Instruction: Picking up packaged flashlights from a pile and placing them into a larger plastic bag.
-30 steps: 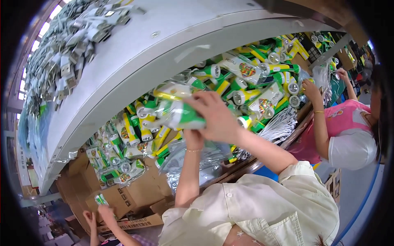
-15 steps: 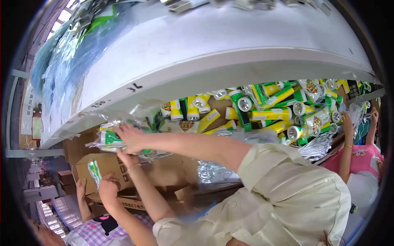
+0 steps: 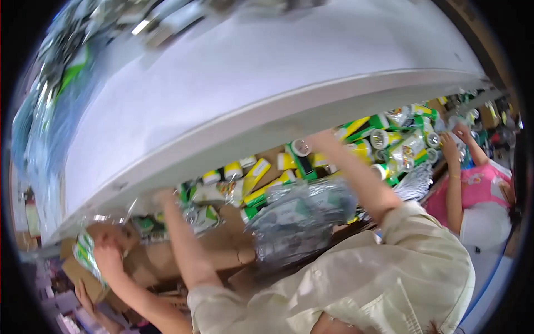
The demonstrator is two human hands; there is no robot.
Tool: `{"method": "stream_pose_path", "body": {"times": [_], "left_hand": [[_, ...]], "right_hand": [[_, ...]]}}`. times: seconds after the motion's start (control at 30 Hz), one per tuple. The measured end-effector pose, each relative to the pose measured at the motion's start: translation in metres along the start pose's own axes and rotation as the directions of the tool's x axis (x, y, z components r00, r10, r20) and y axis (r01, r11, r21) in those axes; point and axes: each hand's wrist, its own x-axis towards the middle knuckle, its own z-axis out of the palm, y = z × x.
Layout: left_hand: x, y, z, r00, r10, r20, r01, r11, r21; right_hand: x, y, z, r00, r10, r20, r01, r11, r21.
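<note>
My right hand [image 3: 321, 140] reaches into a pile of yellow and green flashlights below the raised shelf. A green flashlight [image 3: 301, 158] with a round clear lens lies just beside it, and the shelf edge hides my fingertips. Farther left, my left hand [image 3: 163, 196] is smeared by motion close under the shelf edge. Near it are clear plastic bags and a bagged flashlight [image 3: 206, 218]. Whether either hand grips anything does not show. A stack of clear printed plastic bags [image 3: 300, 214] lies between my forearms, in front of the flashlights.
The white shelf [image 3: 250, 72] overhangs the pile, with blurred metal parts on top. At left a co-worker's hand [image 3: 108, 256] holds a bagged flashlight [image 3: 85, 250] beside a cardboard box [image 3: 183, 259]. Another person in pink [image 3: 473, 186] works at right, near white cords [image 3: 413, 181].
My right hand has left the bagged flashlight at the left and swung right to the pile. My left hand has risen toward the shelf edge. The view has shifted; the co-worker's bagged flashlight moved left.
</note>
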Motion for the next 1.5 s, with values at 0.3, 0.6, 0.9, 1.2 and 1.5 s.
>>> {"method": "stream_pose_path", "body": {"times": [0.3,0.6,0.9,1.2,1.5], "left_hand": [[0.021,0.135,-0.01,0.958,0.28,-0.063,-0.286,0.907,-0.309],[0.024,0.181,-0.077,0.837,0.254,0.484,0.28,0.56,-0.779],[-0.068,0.308,-0.185,0.791,0.462,0.4,0.611,-0.577,-0.542],[-0.131,0.137,-0.145,0.924,0.253,0.287,0.336,-0.895,-0.294],[-0.133,0.001,-0.166,0.776,-0.233,0.585,0.151,-0.833,-0.532]], "right_hand": [[-0.071,0.205,-0.092,0.818,0.265,-0.511,-0.485,0.794,-0.365],[-0.026,0.099,-0.015,0.941,0.332,-0.072,-0.257,0.834,0.488],[-0.026,0.0,0.01,0.901,0.346,-0.263,-0.192,0.859,0.476],[-0.036,-0.144,0.018,0.978,-0.143,-0.151,0.192,0.897,0.397],[0.03,-0.307,0.094,0.863,-0.402,0.305,0.096,0.725,0.682]]}}
